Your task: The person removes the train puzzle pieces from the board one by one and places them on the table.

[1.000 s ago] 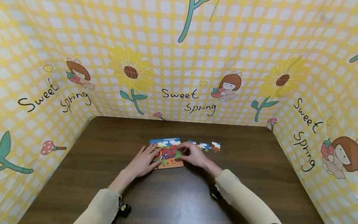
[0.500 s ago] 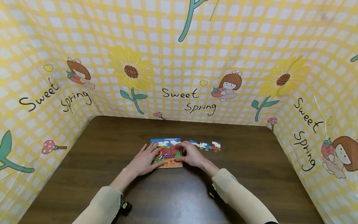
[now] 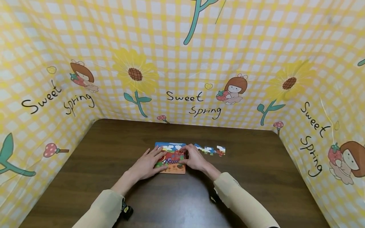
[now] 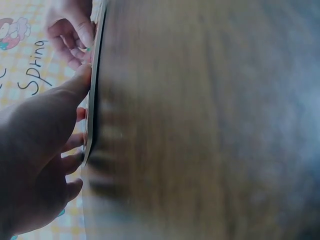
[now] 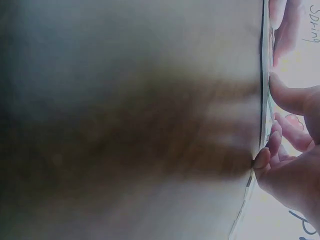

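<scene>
A flat jigsaw puzzle [image 3: 176, 171] with a red, blue and orange picture lies on the brown table in the head view. My left hand [image 3: 144, 164] rests on its left side, fingers spread and straight. At the puzzle's right edge, my right hand [image 3: 196, 158] pinches a puzzle piece [image 3: 182, 157] with green on it between thumb and fingers; most of the piece is covered. The left wrist view shows the thin board [image 4: 94, 95] edge-on beneath the left hand [image 4: 40, 135]. In the right wrist view the right hand's thumb and curled fingers [image 5: 287, 102] meet the board's edge.
Several loose puzzle pieces [image 3: 209, 150] lie in a row on the table [image 3: 242, 190], just right of the board and behind the right hand. Yellow checked cloth [image 3: 182, 72] walls in the back and both sides of the table.
The green piece at the board's right edge, tilted before, now lies flatter within the picture. My right hand has shifted slightly left. My left hand stays on the puzzle.
</scene>
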`<action>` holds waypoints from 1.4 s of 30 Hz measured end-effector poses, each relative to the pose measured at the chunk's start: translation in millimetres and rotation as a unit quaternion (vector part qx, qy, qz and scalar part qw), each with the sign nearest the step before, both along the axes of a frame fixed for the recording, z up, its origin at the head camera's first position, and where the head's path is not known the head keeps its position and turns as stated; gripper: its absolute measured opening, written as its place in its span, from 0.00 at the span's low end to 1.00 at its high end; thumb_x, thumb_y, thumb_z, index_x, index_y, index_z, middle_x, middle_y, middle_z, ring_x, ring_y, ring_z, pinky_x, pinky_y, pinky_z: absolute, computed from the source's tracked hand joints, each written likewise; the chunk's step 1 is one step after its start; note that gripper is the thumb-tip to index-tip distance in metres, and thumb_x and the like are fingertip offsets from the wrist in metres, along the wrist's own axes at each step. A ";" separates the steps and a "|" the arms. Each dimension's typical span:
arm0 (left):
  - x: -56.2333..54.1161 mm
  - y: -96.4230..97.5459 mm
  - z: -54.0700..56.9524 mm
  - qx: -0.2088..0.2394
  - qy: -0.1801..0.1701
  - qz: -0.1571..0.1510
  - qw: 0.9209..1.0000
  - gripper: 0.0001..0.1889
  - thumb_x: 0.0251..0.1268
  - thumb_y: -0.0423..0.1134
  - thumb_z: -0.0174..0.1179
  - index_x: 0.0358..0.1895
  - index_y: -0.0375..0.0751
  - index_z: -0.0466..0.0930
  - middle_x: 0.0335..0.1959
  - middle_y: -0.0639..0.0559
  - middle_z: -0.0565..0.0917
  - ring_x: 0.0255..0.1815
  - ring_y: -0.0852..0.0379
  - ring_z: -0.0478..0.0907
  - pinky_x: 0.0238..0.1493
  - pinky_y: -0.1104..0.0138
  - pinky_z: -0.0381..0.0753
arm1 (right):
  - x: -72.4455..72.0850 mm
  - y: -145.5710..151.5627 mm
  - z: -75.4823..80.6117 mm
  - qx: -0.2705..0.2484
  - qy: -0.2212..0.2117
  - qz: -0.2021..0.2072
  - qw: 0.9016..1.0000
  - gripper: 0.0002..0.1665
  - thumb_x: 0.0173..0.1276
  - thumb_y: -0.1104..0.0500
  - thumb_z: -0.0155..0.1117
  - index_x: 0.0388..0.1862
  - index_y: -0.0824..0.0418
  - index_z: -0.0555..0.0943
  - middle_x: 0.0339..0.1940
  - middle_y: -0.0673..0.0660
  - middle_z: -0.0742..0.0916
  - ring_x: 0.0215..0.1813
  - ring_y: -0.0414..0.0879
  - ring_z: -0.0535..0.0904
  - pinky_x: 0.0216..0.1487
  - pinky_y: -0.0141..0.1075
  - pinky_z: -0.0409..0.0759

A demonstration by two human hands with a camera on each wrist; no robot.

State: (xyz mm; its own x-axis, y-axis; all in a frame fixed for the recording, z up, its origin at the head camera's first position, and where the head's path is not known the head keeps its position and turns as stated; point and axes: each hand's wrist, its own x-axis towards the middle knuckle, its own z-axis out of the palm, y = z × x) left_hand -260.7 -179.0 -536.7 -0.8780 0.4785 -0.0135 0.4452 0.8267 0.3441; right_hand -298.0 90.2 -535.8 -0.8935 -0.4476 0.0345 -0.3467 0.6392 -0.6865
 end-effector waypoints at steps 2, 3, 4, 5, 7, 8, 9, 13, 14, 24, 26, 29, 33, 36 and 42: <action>-0.2 -0.1 0.4 0.000 -0.001 -0.001 1.000 0.41 0.81 0.64 0.60 0.85 0.44 0.69 0.89 0.38 0.63 0.92 0.36 0.54 0.89 0.32 0.53 | 0.0 0.8 0.3 -0.005 0.001 0.001 1.000 0.25 0.71 0.57 0.82 0.63 0.64 0.86 0.56 0.61 0.84 0.53 0.49 0.77 0.55 0.44 0.79; -0.3 -0.1 0.5 -0.001 -0.002 -0.002 1.000 0.40 0.81 0.64 0.60 0.85 0.44 0.69 0.89 0.38 0.63 0.93 0.36 0.54 0.89 0.32 0.53 | 0.1 1.3 0.3 -0.006 0.001 0.001 1.000 0.24 0.71 0.57 0.81 0.62 0.63 0.86 0.54 0.60 0.83 0.52 0.48 0.76 0.53 0.42 0.78; -0.6 -0.1 0.5 -0.002 -0.002 -0.002 1.000 0.40 0.81 0.64 0.60 0.86 0.44 0.68 0.89 0.38 0.62 0.93 0.36 0.54 0.89 0.32 0.53 | 0.2 1.8 0.1 -0.009 0.002 0.003 1.000 0.23 0.71 0.58 0.82 0.61 0.63 0.87 0.53 0.60 0.83 0.51 0.48 0.76 0.52 0.41 0.77; -0.7 -0.1 0.5 -0.003 -0.003 -0.002 1.000 0.40 0.82 0.64 0.60 0.86 0.44 0.68 0.89 0.38 0.62 0.93 0.36 0.54 0.89 0.33 0.53 | 0.3 2.3 -0.1 -0.012 0.004 0.005 1.000 0.22 0.71 0.58 0.82 0.60 0.63 0.87 0.53 0.59 0.82 0.50 0.47 0.75 0.51 0.40 0.76; -0.7 -0.2 0.6 -0.004 -0.004 -0.001 1.000 0.40 0.82 0.64 0.60 0.86 0.44 0.68 0.89 0.38 0.62 0.93 0.36 0.54 0.89 0.33 0.53 | 0.8 3.3 -0.2 -0.020 0.004 0.008 1.000 0.20 0.71 0.59 0.81 0.58 0.62 0.88 0.52 0.59 0.82 0.49 0.47 0.74 0.50 0.39 0.75; -0.4 -0.2 0.6 -0.005 -0.004 -0.001 1.000 0.40 0.82 0.65 0.59 0.85 0.44 0.69 0.89 0.37 0.62 0.93 0.36 0.54 0.89 0.33 0.54 | 1.2 3.8 -0.3 -0.024 0.003 0.008 1.000 0.19 0.71 0.59 0.81 0.58 0.61 0.88 0.52 0.59 0.82 0.48 0.46 0.74 0.50 0.38 0.75; -0.1 -0.2 0.7 -0.005 -0.003 -0.001 1.000 0.40 0.82 0.65 0.59 0.85 0.44 0.69 0.89 0.37 0.62 0.93 0.36 0.54 0.89 0.33 0.54 | 1.3 4.3 -0.5 -0.030 0.003 0.011 0.999 0.19 0.71 0.59 0.81 0.58 0.61 0.88 0.51 0.59 0.82 0.48 0.46 0.74 0.50 0.38 0.75; 1.6 -0.6 0.4 -0.003 -0.003 0.000 1.000 0.41 0.82 0.64 0.59 0.85 0.43 0.68 0.89 0.37 0.62 0.93 0.36 0.54 0.88 0.33 0.55 | 1.2 5.9 -0.9 -0.058 -0.007 0.023 0.998 0.18 0.72 0.63 0.79 0.59 0.62 0.88 0.47 0.60 0.86 0.43 0.44 0.78 0.46 0.36 0.78; 1.8 -0.7 0.0 -0.003 -0.004 0.000 1.000 0.41 0.82 0.64 0.59 0.85 0.43 0.68 0.89 0.37 0.62 0.93 0.36 0.54 0.88 0.33 0.55 | 1.0 6.2 -1.0 -0.064 -0.010 0.026 0.998 0.18 0.72 0.64 0.79 0.59 0.63 0.88 0.45 0.60 0.87 0.42 0.44 0.79 0.44 0.35 0.79; -0.2 0.3 -2.9 -0.005 -0.008 0.004 1.000 0.41 0.82 0.65 0.59 0.86 0.44 0.67 0.90 0.38 0.61 0.93 0.36 0.53 0.89 0.33 0.55 | 0.9 9.5 -2.1 -0.074 -0.019 0.025 0.997 0.22 0.71 0.66 0.79 0.63 0.62 0.88 0.42 0.58 0.89 0.40 0.40 0.81 0.44 0.31 0.81; -0.5 -0.5 -3.4 -0.004 -0.008 0.005 1.000 0.41 0.82 0.65 0.59 0.86 0.45 0.67 0.90 0.39 0.61 0.93 0.37 0.52 0.89 0.33 0.54 | 1.4 9.8 -2.4 -0.071 -0.019 0.026 0.997 0.22 0.71 0.66 0.78 0.63 0.62 0.88 0.42 0.58 0.89 0.40 0.40 0.81 0.43 0.31 0.81; -0.3 -1.4 -3.8 -0.003 -0.004 0.004 1.000 0.41 0.82 0.65 0.59 0.86 0.44 0.67 0.90 0.38 0.62 0.93 0.36 0.53 0.88 0.33 0.55 | 2.0 9.9 -2.4 -0.073 -0.024 0.029 0.997 0.22 0.72 0.66 0.78 0.64 0.63 0.88 0.42 0.58 0.90 0.39 0.39 0.81 0.42 0.31 0.81; -0.2 -1.8 -3.7 -0.005 -0.004 0.004 1.000 0.41 0.82 0.65 0.59 0.86 0.44 0.67 0.90 0.39 0.62 0.93 0.37 0.53 0.88 0.33 0.55 | 2.6 9.9 -2.6 -0.076 -0.026 0.030 0.996 0.24 0.72 0.66 0.78 0.66 0.64 0.88 0.42 0.57 0.90 0.39 0.39 0.80 0.41 0.30 0.81; -1.1 -1.8 -4.3 -0.005 -0.003 0.005 1.000 0.41 0.82 0.66 0.59 0.86 0.45 0.67 0.90 0.39 0.62 0.93 0.37 0.53 0.88 0.33 0.55 | 2.3 9.7 -3.3 -0.090 -0.031 0.023 0.995 0.25 0.72 0.66 0.78 0.67 0.65 0.87 0.41 0.58 0.90 0.39 0.38 0.81 0.41 0.30 0.81; -1.5 -1.2 -5.2 -0.001 -0.001 0.002 1.000 0.41 0.81 0.65 0.59 0.86 0.43 0.68 0.89 0.38 0.62 0.93 0.36 0.54 0.88 0.33 0.55 | 1.8 10.3 -5.0 -0.115 -0.037 0.011 0.993 0.26 0.74 0.66 0.75 0.70 0.66 0.85 0.40 0.60 0.92 0.39 0.38 0.83 0.40 0.30 0.82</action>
